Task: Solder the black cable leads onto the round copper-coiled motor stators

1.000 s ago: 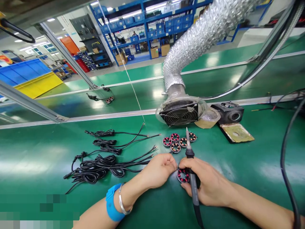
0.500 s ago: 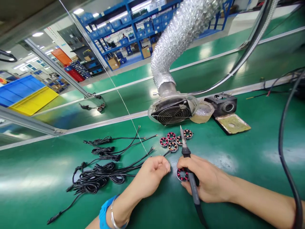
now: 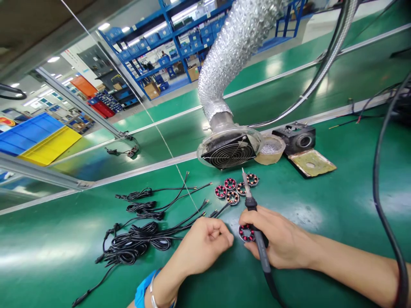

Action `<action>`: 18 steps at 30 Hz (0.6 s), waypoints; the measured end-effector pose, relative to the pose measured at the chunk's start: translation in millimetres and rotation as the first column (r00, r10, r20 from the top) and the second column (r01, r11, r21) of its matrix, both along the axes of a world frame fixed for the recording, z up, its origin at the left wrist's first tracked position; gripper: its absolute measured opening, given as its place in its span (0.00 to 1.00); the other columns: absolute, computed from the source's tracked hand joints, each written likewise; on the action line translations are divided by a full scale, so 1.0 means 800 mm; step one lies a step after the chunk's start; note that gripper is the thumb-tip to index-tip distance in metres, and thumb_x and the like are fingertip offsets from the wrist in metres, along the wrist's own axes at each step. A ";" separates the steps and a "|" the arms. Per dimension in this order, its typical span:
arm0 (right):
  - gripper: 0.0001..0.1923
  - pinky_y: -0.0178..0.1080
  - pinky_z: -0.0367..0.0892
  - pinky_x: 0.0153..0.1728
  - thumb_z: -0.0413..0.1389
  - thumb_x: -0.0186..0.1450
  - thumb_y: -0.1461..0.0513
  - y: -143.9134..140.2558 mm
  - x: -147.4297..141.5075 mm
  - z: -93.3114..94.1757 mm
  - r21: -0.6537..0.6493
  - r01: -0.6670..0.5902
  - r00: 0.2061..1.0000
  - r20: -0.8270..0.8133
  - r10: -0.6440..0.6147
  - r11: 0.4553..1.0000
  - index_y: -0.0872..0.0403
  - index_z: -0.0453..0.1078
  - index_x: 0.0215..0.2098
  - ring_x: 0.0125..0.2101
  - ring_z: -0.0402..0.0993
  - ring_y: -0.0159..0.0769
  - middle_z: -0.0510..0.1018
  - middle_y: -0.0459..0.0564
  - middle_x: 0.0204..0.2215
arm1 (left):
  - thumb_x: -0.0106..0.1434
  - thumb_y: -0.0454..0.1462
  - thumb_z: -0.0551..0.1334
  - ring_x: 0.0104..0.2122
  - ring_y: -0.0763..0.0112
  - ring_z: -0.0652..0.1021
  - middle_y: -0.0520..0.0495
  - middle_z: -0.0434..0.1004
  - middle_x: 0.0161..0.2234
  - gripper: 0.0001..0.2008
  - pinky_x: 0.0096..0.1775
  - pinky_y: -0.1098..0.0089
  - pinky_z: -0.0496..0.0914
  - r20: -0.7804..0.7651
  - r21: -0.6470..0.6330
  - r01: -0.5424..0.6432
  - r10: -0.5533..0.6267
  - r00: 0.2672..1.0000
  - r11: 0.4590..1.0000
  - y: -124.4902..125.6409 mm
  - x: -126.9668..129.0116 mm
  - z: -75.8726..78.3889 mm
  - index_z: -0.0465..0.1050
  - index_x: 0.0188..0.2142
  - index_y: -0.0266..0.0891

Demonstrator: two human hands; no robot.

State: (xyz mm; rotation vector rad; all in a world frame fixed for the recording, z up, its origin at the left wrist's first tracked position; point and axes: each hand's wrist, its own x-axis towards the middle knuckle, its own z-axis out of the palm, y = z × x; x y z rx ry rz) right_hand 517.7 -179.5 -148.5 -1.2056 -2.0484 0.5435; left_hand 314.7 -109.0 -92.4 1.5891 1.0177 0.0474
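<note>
1. We gripped the soldering iron [image 3: 257, 233] in our right hand [image 3: 279, 244], fingers closed round its black handle, with the metal tip pointing away from us toward the fan.
2. Under the same hand's fingertips we pinned a small round stator [image 3: 245, 232] with red windings, which lay flat on the green bench [image 3: 337, 205].
3. Our left hand [image 3: 205, 246] was curled into a loose fist just left of that stator; we could not tell whether it pinched a wire.
4. Five more stators [image 3: 236, 189] sat clustered beyond the iron's tip, just before the extraction fan [image 3: 228, 152].
5. Bundled black cables [image 3: 141, 235] lay to our left, their bare ends reaching toward the left hand.
</note>
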 end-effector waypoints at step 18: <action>0.16 0.38 0.72 0.32 0.55 0.64 0.61 0.003 0.018 -0.027 0.144 0.113 0.985 0.112 -0.129 0.983 0.51 0.60 0.50 0.30 0.73 0.37 0.73 0.49 0.35 | 0.64 0.39 0.58 0.23 0.71 0.71 0.53 0.72 0.21 0.09 0.28 0.72 0.59 -0.447 0.577 0.232 0.064 0.892 0.783 0.028 -0.055 0.050 0.76 0.34 0.42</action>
